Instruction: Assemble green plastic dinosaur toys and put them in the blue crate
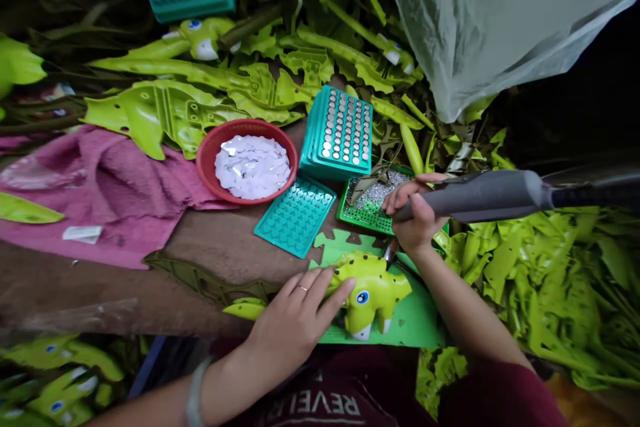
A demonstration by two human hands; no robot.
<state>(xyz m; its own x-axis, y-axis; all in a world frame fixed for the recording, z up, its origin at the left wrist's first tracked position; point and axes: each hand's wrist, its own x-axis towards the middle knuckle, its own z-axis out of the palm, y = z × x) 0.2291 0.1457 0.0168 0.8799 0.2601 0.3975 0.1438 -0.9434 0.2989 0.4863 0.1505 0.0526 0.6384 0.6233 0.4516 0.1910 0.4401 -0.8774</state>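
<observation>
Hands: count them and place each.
2. The left hand is on the green toy; the right hand grips the gray tool. No others show.

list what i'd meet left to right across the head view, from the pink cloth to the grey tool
Pink cloth → red bowl → stack of teal trays → grey tool.

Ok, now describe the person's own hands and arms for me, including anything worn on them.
Both hands are ungloved. The left hand has a thin ring on one finger and a pale grey-green bangle at the wrist. The right hand shows no jewellery; a dark maroon sleeve covers that upper arm, leaving the forearm bare.
</observation>
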